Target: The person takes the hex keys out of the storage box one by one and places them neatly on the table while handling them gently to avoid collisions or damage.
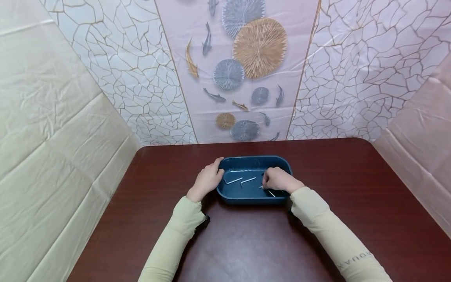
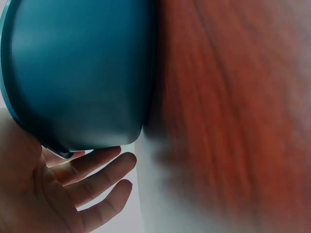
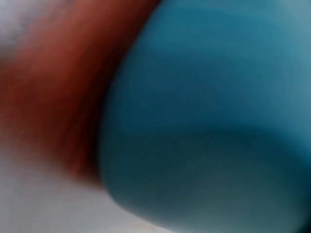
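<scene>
A dark blue, rounded rectangular dish [image 1: 251,201] sits on the table with several L-shaped hex keys inside. One hex key [image 1: 234,181] lies toward its left end and a second hex key [image 1: 248,180] is near the middle. My left hand [image 1: 208,178] grips the dish's left end; in the left wrist view the fingers [image 2: 104,179] spread along the outside below the rim. Inside the right half, my right hand [image 1: 280,180] reaches down with curled fingers, pinching a small silver hex key [image 1: 260,187]. Another hex key [image 1: 271,193] lies just below these fingertips. Only the dish's blurred outer wall [image 3: 204,121] fills most of the right wrist view.
The dish stands on a glossy dark red-brown wooden table [image 1: 239,243], not far from its back edge. Behind rises a patterned cloth backdrop [image 1: 141,70] with fish and round leaf shapes. Plain pale cloth [image 1: 53,156] hangs along the left side, and similar cloth along the right.
</scene>
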